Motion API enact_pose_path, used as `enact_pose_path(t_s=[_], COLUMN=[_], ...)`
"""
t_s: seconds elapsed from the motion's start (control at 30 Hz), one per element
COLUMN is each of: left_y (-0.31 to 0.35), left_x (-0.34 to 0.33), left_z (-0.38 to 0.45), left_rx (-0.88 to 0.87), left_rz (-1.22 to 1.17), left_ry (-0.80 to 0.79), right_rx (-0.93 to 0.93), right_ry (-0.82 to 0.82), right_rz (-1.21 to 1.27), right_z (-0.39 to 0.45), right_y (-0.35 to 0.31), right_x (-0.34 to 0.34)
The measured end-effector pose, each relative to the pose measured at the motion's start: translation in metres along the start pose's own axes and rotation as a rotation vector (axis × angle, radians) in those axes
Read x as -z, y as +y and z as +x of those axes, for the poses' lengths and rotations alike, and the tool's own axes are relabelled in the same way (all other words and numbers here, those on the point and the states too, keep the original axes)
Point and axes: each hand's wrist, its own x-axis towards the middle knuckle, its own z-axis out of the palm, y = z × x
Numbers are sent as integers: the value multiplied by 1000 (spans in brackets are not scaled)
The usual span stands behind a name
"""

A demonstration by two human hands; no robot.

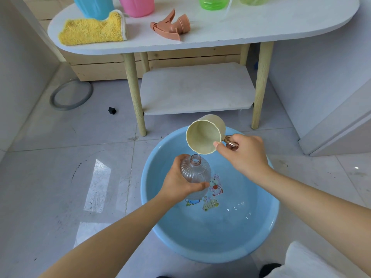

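Over round blue plastic basin (210, 243): left hand (176, 183) grips clear ribbed plastic bottle (195, 171), mouth up, uncapped.
Beyond: right hand (247, 155) holds tipped beige plastic cup (202, 135) by its handle, just above the bottle mouth.
Progress: no stream seen; bottle looks barely filled, so more scoops likely.
Room: wide basin rim; white oval worktop (220, 31) legs well apart.

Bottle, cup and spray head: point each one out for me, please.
clear bottle (195, 171), head view, on its ribbed shoulder below the open neck.
beige cup (201, 136), head view, on its inner wall.
spray head (172, 28), head view, on its pinkish-brown body.
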Motion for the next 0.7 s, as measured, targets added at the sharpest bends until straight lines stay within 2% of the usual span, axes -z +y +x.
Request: enact_pose_path(t_s=[0.37,0.7], left_y=[4,1], left_x=[-1,1], left_z=[-1,-3], left_rx=[-5,-4], left_rz=[14,-5], left_ry=[-10,-6], right_rx=[199,226], right_ry=[132,168], right_rz=[-174,-206], right_z=[2,5], right_y=[2,1], right_x=[-3,-2])
